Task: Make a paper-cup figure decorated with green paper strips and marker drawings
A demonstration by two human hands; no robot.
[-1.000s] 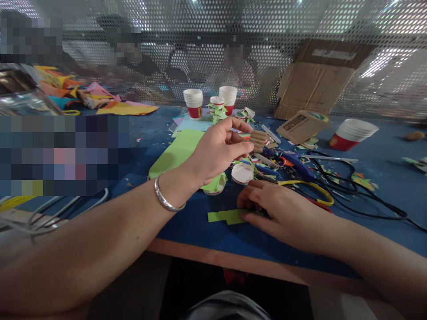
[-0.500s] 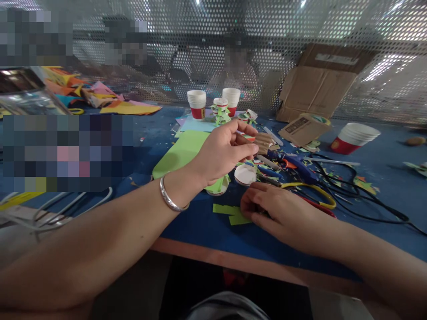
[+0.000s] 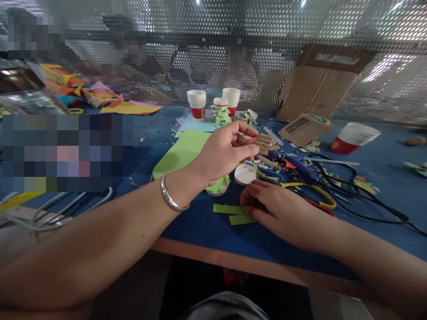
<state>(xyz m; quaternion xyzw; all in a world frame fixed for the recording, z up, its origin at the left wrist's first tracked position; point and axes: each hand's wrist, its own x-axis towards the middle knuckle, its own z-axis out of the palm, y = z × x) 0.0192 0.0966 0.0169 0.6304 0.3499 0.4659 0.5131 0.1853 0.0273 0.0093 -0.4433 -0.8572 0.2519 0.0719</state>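
Note:
My left hand [image 3: 230, 146], with a silver bangle at the wrist, hovers over the table. Its fingers are loosely bent and apart, and I see nothing held in them; a bit of orange shows between thumb and fingers. Below it are a green paper sheet [image 3: 180, 149] and a green-covered round piece [image 3: 218, 186]. My right hand [image 3: 276, 200] rests low on the table with curled fingers closed at the end of a green paper strip [image 3: 225, 208]. A second green strip [image 3: 239, 219] lies beside it, partly under the thumb. Just beyond sits a white cup bottom [image 3: 245, 174].
Yellow-handled scissors [image 3: 313, 189], a blue glue gun [image 3: 302, 168] with black cable [image 3: 376, 204] and paper scraps lie right. Stacked paper cups [image 3: 196, 104] stand behind; another stack [image 3: 355, 138] tilts at right. Cardboard [image 3: 316, 89] leans on the mesh wall. Coloured paper [image 3: 130, 108] lies left.
My right hand has shifted very slightly, showing a little more of the lower green strip. My left hand stays almost where it was.

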